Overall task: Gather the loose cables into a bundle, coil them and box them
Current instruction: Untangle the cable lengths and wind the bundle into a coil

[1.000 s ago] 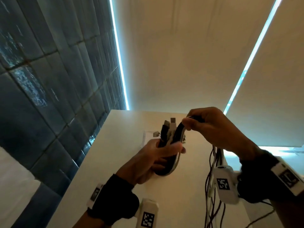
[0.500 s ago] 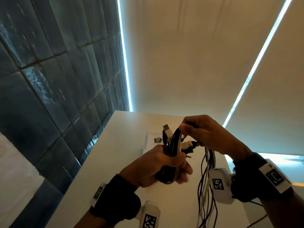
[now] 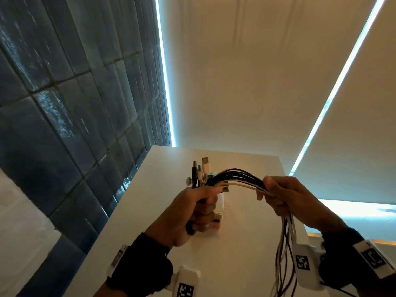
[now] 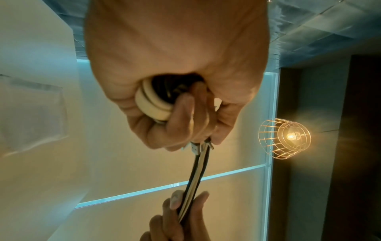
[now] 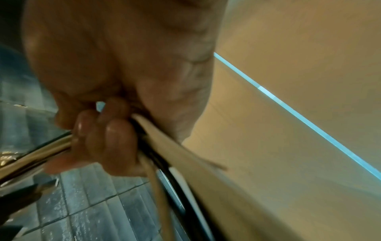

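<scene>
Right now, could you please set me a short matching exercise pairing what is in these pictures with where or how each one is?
Column one:
1. left hand
2. right hand
3. cable plugs
4. caged lamp

Column two:
a. stick up above a fist
b. glows at the right of the left wrist view
c. grips the coiled end of the cable bundle
d. holds the bundle where loose cable tails hang down

Pairs: 1-c, 2-d, 3-a, 4-b
</scene>
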